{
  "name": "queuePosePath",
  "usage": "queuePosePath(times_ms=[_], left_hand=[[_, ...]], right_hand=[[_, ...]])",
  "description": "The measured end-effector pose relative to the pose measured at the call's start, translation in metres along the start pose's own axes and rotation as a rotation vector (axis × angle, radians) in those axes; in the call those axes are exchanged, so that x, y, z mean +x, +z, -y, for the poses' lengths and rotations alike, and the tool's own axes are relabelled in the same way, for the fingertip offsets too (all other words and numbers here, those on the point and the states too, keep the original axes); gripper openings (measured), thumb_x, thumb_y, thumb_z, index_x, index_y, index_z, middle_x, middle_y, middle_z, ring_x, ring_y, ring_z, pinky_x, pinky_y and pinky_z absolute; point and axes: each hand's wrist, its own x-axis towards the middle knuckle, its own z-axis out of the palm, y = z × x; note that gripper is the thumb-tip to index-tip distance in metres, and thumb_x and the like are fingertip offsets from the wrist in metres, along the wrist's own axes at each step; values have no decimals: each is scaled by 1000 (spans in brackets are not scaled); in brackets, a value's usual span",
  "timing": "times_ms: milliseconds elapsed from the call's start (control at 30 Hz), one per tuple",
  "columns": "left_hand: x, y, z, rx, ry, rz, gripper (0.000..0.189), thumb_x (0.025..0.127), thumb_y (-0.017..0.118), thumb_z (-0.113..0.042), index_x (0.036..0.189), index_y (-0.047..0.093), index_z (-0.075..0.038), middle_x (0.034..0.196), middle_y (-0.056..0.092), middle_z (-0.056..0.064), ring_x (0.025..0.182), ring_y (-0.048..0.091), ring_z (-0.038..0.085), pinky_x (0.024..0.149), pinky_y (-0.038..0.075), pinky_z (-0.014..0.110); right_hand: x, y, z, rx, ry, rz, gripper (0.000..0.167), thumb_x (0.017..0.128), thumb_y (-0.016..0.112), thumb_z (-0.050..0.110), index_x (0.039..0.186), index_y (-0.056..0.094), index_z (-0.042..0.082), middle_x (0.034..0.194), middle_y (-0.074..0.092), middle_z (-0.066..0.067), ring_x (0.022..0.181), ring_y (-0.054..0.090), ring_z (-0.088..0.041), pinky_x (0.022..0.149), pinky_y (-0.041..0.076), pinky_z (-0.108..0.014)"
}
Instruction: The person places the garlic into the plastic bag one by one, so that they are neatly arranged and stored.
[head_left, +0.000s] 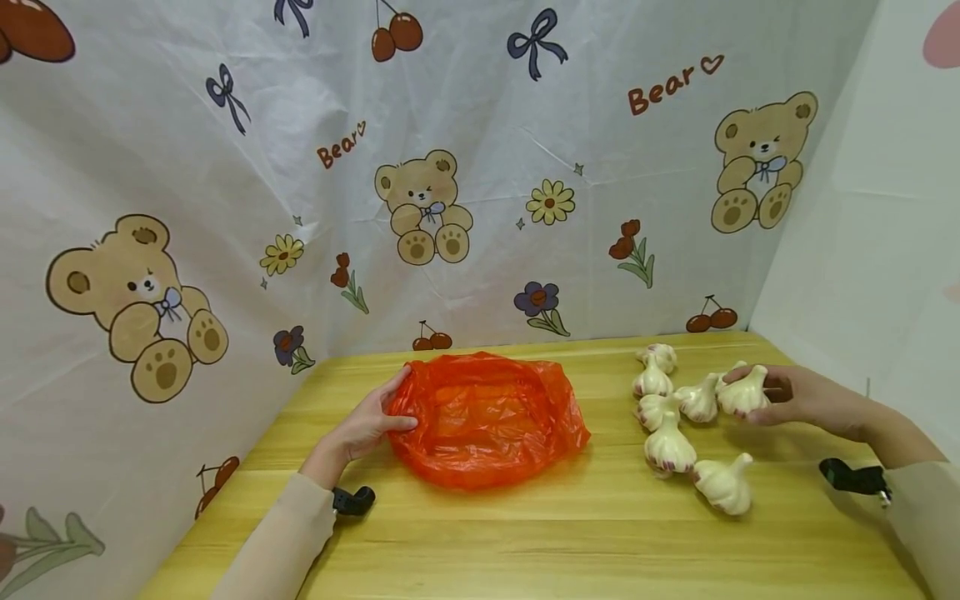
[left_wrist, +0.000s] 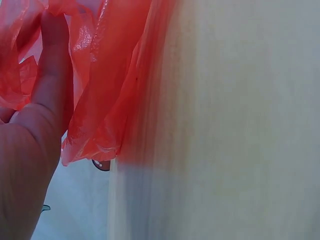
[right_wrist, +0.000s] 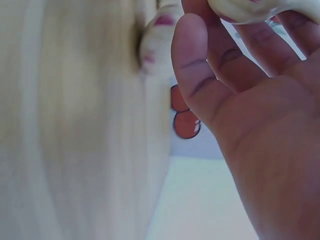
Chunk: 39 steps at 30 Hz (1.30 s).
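Observation:
A red plastic bag (head_left: 480, 471) lies with its mouth spread wide on the table. My left hand (head_left: 367, 427) holds the bag's left edge, thumb on the near side and fingers at the rim. In the left wrist view the thin red plastic (left_wrist: 107, 95) hangs around the fingers. At the right, my right hand (head_left: 806, 402) holds a garlic bulb (head_left: 745, 395) between thumb and fingers, its stem pointing up. The right wrist view shows this bulb (right_wrist: 250, 11) at the fingertips, cut off by the top edge. Another garlic bulb (head_left: 699, 400) sits just left of the held one.
Several more garlic bulbs (head_left: 670, 446) form a loose group right of the bag, with one bulb (head_left: 724, 485) nearest the front. The wooden table (head_left: 480, 550) meets a bear-print cloth (head_left: 480, 300) behind and a white wall (head_left: 847, 275) on the right.

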Motion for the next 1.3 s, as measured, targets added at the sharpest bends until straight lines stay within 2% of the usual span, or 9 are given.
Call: queuePosePath(times_ms=[133,367,533,733,867,1000,1100,1300], left_hand=[[0,0,1,7,3,5,110,87,76,4,168,6,-25,175,5,9,157,19,41,103,56,33],[0,1,0,-14,5,20,109,89,73,8,168,5,-24,175,5,9,157,17,41,103,56,33],[0,0,-1,-24,2,16,108,89,71,10,168,6,-24,175,3,9,158,16,42,103,56,34],[0,0,-1,-22,0,10,110,87,72,11,168,7,-25,175,3,7,158,15,40,103,56,33],[0,-1,-1,-20,-6,2,111,86,73,11,168,9,-26,175,5,6,158,17,39,103,56,34],[-1,-1,-2,-19,-13,2,111,86,74,11,168,9,-27,175,5,5,158,17,39,103,55,35],[0,-1,-2,-11,-10,4,111,86,74,9,168,8,-26,176,4,5,158,16,40,104,55,35],[0,2,-2,-6,-15,3,111,86,73,10,168,7,-25,176,3,3,159,16,38,104,55,35]], right_hand=[[5,0,14,-29,-4,-25,50,97,71,18,144,55,14,131,67,3,115,59,7,85,54,-18],[11,5,36,-54,-13,-74,50,97,72,21,144,55,18,131,65,6,114,57,9,84,55,-20],[17,7,60,-64,-12,-82,47,97,73,24,141,57,18,129,67,-1,112,59,7,83,56,-21],[28,14,89,-36,-43,-91,45,97,73,24,138,59,14,135,61,-10,110,61,2,81,58,-24],[36,20,104,-106,-56,-136,46,92,79,32,134,64,18,128,69,-5,108,66,-7,80,57,-24],[42,25,119,-228,5,-165,47,88,78,51,129,65,33,127,71,-1,107,67,-20,80,54,-30],[47,31,129,-192,49,-123,50,89,75,56,132,62,33,130,69,-5,109,65,-24,83,54,-35],[59,44,148,-32,35,-76,56,91,77,44,136,60,15,125,67,-11,110,65,-25,84,57,-29]])
